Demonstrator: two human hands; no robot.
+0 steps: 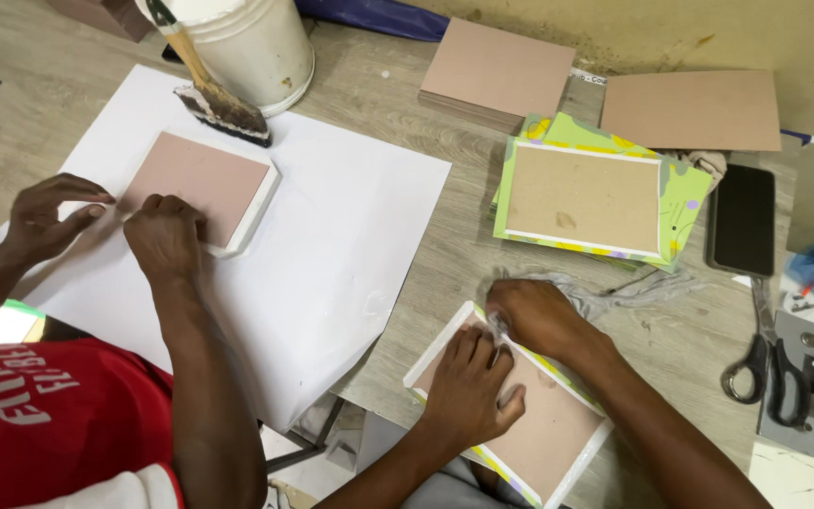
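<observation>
Under both hands, flat brown board [544,429], white-and-green folded edges

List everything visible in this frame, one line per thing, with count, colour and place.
Wrapped board: one, brown with white-green edging, under wearer's hands.
Board on white paper: one, pink, under co-worker's hands.
Finished covers: stack, green-yellow, centre right.
Plain boards: stack plus a single, brown, far edge.
Bucket: one, white, top.
Glue brush: one, against bucket.
Phone: one, black, right.
Scissors: one, black-handled, right.
Left hand, right hand: pressing the wrapped board.
</observation>
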